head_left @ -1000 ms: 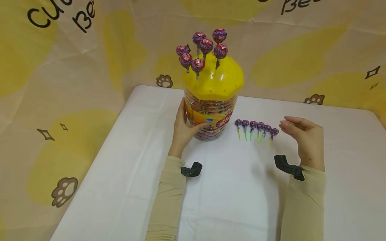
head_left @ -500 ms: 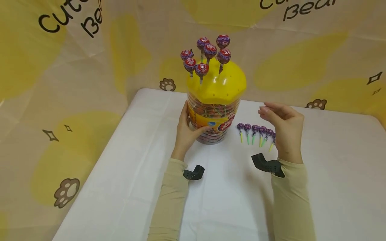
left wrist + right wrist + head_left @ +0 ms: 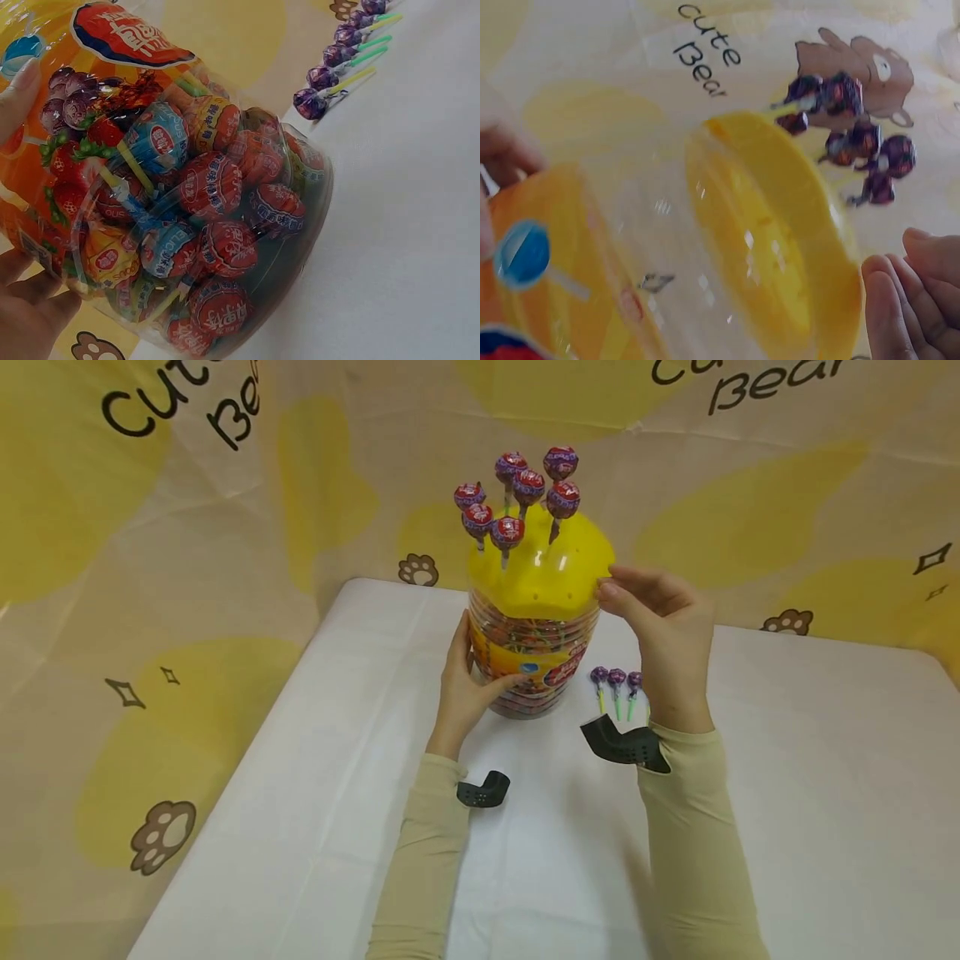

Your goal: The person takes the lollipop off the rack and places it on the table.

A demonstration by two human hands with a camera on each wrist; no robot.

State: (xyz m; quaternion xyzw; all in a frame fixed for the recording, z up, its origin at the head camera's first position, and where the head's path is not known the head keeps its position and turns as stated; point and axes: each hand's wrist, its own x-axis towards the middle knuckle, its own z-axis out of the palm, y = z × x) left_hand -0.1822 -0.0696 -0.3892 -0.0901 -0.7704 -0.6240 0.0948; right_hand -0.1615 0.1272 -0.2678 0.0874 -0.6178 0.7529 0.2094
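A clear ribbed candy jar (image 3: 510,635) with a yellow lid (image 3: 577,560) stands on the table, full of wrapped lollipops (image 3: 212,180). My left hand (image 3: 467,697) holds its left side, thumb across the orange label. Several purple-and-red lollipops (image 3: 507,532) stick up from holes in the lid, mostly toward its left and back. My right hand (image 3: 675,639) is raised at the lid's right edge, fingers bent and thumb near them. In the right wrist view, no lollipop shows between the right hand's fingers (image 3: 892,315).
Purple lollipops (image 3: 617,677) with yellow and green sticks lie in a row right of the jar, partly hidden by the right hand in the head view. The white-covered table (image 3: 360,693) meets a yellow patterned cloth (image 3: 750,510) behind. Each wrist wears a black mount (image 3: 483,790).
My right hand has moved left and up, from beside the row of lollipops to the lid's right edge. The left hand stays on the jar. The head view has shifted slightly.
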